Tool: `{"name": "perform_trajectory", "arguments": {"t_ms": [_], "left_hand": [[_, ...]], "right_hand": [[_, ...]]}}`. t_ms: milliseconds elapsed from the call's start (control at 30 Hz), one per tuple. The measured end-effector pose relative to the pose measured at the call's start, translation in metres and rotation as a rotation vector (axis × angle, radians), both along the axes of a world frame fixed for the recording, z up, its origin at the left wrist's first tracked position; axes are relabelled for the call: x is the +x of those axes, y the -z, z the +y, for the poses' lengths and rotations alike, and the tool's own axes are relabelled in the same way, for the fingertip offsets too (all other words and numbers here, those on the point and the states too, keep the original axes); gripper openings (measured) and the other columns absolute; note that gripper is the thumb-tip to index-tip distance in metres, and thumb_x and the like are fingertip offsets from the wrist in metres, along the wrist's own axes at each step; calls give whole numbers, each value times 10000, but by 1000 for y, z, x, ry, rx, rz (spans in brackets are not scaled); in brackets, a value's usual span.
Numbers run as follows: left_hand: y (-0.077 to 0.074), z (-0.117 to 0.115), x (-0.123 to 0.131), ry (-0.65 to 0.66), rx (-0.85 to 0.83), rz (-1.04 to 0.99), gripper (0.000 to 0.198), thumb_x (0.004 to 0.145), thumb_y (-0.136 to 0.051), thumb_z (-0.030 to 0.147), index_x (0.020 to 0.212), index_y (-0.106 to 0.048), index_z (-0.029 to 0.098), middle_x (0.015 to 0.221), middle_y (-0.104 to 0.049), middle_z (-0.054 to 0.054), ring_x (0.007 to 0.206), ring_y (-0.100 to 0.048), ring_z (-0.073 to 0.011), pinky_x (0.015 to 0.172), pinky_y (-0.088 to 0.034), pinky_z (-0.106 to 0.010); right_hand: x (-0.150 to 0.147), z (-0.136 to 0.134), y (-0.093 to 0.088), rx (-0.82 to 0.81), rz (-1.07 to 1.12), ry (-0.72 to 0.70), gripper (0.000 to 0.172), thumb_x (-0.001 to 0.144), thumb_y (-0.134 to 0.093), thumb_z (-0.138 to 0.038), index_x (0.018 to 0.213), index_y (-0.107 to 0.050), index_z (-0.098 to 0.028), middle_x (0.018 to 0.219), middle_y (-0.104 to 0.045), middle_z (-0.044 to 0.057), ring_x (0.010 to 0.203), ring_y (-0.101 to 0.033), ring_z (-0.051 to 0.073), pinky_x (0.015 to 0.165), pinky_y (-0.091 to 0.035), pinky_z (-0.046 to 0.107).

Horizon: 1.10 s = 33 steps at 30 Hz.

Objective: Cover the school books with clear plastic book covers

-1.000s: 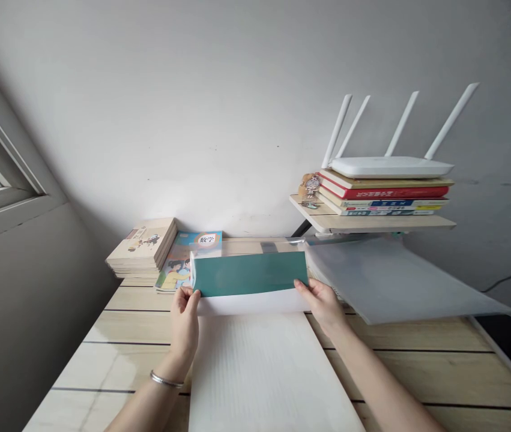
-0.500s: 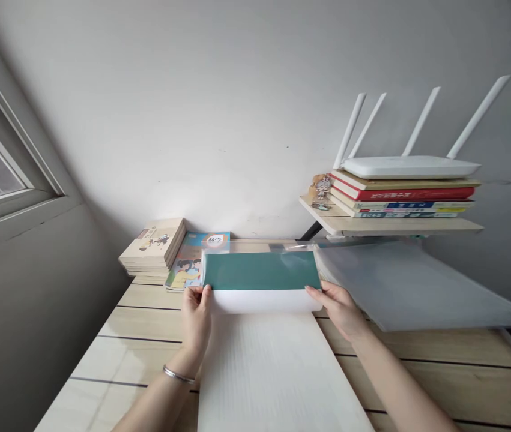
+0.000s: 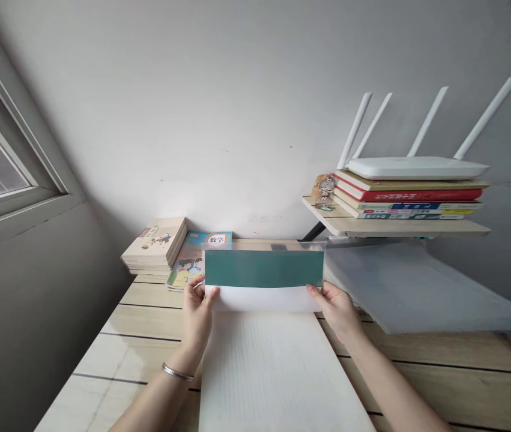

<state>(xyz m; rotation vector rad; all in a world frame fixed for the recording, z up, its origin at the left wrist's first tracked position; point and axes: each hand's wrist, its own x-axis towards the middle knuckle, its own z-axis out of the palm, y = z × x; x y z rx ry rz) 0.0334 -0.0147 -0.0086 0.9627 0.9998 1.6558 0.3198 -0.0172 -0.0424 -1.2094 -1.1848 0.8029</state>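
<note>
Between my two hands is a green-and-white sheet (image 3: 264,269) in a clear plastic sleeve, raised above a white board (image 3: 277,372). Its upper band is green, the lower one white, and the clear plastic stands out past the top edge. My left hand (image 3: 199,309) pinches the left end, thumb in front and fingers behind. At the right end, my right hand (image 3: 334,306) grips in the same way. A silver bangle (image 3: 177,372) circles my left wrist. I cannot tell whether the sheet is part of a booklet.
A stack of books (image 3: 154,246) and a blue textbook (image 3: 192,261) lie at the back left of the wooden table (image 3: 138,351). To the right, a raised shelf (image 3: 399,226) carries books and a white router (image 3: 417,168). Translucent plastic sheets (image 3: 417,288) lie below it.
The sheet's face has tilted more upright and flattened, with the sleeve's top edge straighter. My left thumb has slid slightly inward over the white band. Both hands keep their grip.
</note>
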Motion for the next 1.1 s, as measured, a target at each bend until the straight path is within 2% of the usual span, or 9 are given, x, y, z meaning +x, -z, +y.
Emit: {"name": "perform_trajectory", "arguments": {"t_ms": [133,267,367,533,700,833,900,1000,1100], "left_hand": [[1,1,-3,11,21,96,333,677,-720,358,900,-563,167,826,-658,-26,805,-609,-148,727,-448,-241],[-4,3,-7,164,-17,180,442,579,-795,321,945,-608,156,963,-681,-71,913,-618,-206,782,-473,-284],[-8,3,-7,167,-52,187,485,532,-815,310,951,-624,156,971,-690,-74,919,-623,-218,787,-482,-298],[-9,1,-4,89,-49,211,413,556,-794,326,893,-628,154,888,-691,-56,850,-619,-189,776,-476,-292],[-4,1,-3,96,-33,215,381,598,-775,327,907,-622,164,903,-681,-47,852,-605,-177,772,-464,-275],[-2,1,-2,73,-10,221,364,608,-773,335,897,-628,167,905,-680,-51,857,-601,-179,780,-459,-274],[-2,1,-1,55,4,210,367,603,-777,337,896,-632,170,905,-680,-50,855,-601,-176,781,-457,-270],[-2,0,0,46,-6,188,373,594,-780,356,884,-634,172,881,-677,-41,813,-599,-164,747,-459,-253],[0,1,-1,29,-29,211,353,601,-777,367,853,-629,170,824,-661,-25,765,-583,-149,706,-452,-236]], "right_hand": [[-2,2,6,22,-40,41,352,747,-599,-561,755,-582,-210,677,-622,17,681,-542,185,595,-417,259],[-5,0,4,50,-43,61,355,752,-592,-565,736,-581,-210,623,-599,2,645,-540,177,583,-422,257],[-5,-4,-6,44,2,-32,356,743,-614,-548,842,-621,-205,688,-638,21,695,-571,194,629,-454,276],[1,-9,-22,25,106,-274,377,733,-672,-451,1015,-623,-205,931,-685,64,861,-607,221,793,-468,332],[0,-2,-15,18,79,-140,395,652,-718,-509,886,-655,-197,855,-699,69,827,-620,239,756,-481,345],[-2,-1,-12,41,75,-70,360,665,-711,-502,861,-650,-206,858,-698,64,811,-623,232,741,-487,341],[0,-5,-18,28,92,-141,367,671,-716,-474,911,-643,-206,898,-698,69,843,-626,234,768,-490,351],[4,-11,-27,-67,96,-330,489,600,-783,-401,1013,-622,-196,978,-691,81,912,-626,250,808,-495,377],[7,-11,-28,-141,73,-353,536,540,-820,-347,1012,-622,-187,975,-696,77,914,-631,249,802,-505,378]]}}
